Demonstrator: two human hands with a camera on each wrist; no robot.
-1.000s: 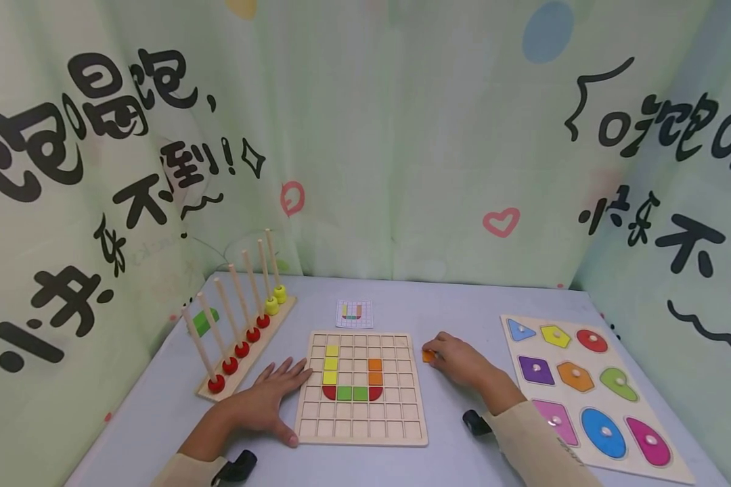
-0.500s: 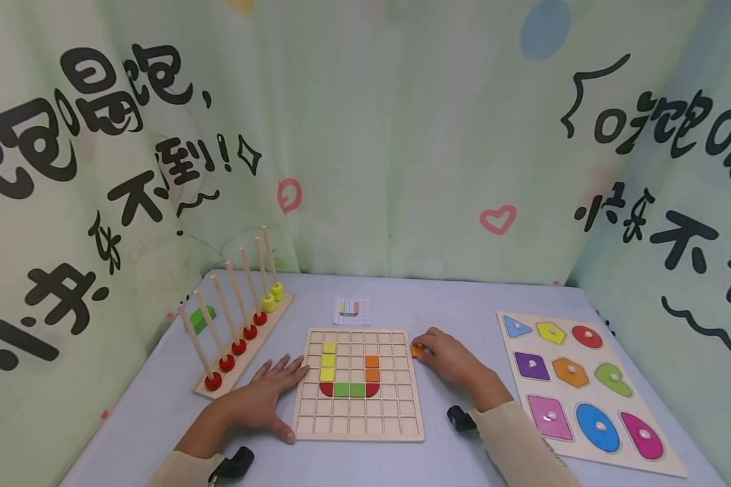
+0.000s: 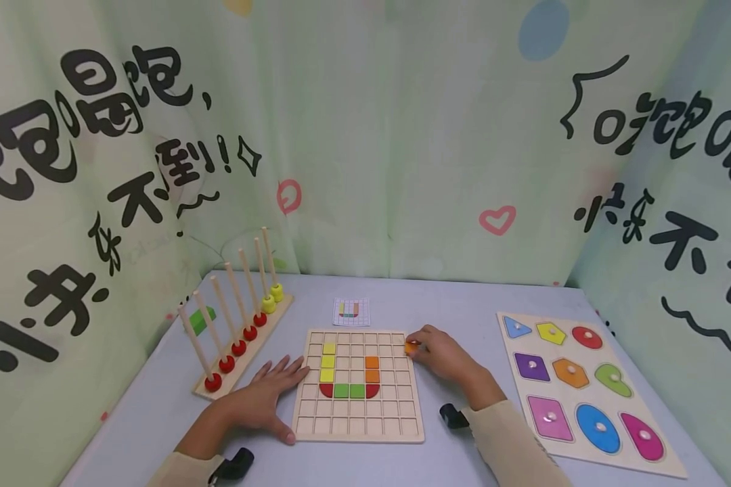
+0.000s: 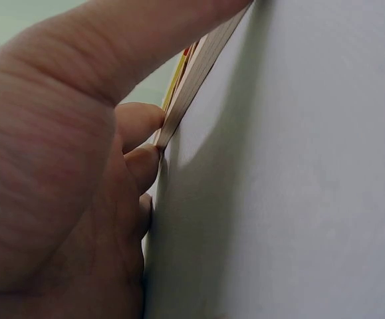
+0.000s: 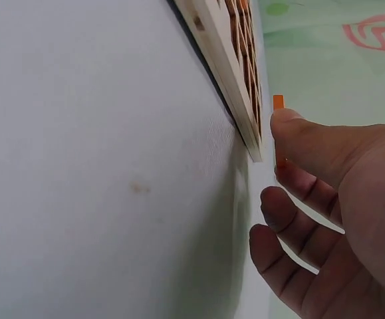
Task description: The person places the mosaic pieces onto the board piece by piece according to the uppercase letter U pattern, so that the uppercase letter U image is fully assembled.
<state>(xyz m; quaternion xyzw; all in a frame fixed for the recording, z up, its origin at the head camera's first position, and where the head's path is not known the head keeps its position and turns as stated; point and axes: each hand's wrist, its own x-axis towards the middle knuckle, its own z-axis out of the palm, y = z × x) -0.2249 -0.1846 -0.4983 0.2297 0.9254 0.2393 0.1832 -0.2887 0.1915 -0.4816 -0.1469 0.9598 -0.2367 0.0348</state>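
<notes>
A wooden grid board [image 3: 359, 419] lies on the table, with yellow squares [image 3: 327, 360], red rounded corner pieces [image 3: 325, 390], green squares [image 3: 349, 391] and orange squares [image 3: 372, 368] set in a U shape. Spread fingers of my left hand [image 3: 258, 400] rest at the board's left edge, the thumb at its near corner; in the left wrist view the fingertips touch the board's side. Thumb and index finger of my right hand [image 3: 445, 358] pinch an orange square tile [image 5: 278, 101] at the board's far right corner. Its other fingers are loosely bent.
A small pattern card [image 3: 351, 312] lies behind the board. To the left stands a peg stand [image 3: 244, 352] with red and yellow beads, a green block [image 3: 202, 320] behind it. A shape knob puzzle [image 3: 591, 406] lies at the right. A printed curtain [image 3: 390, 135] surrounds the table.
My right hand has moved left with the orange tile, from beside the board to its far right corner. The left hand stays at the board's left edge. The view has shifted slightly.
</notes>
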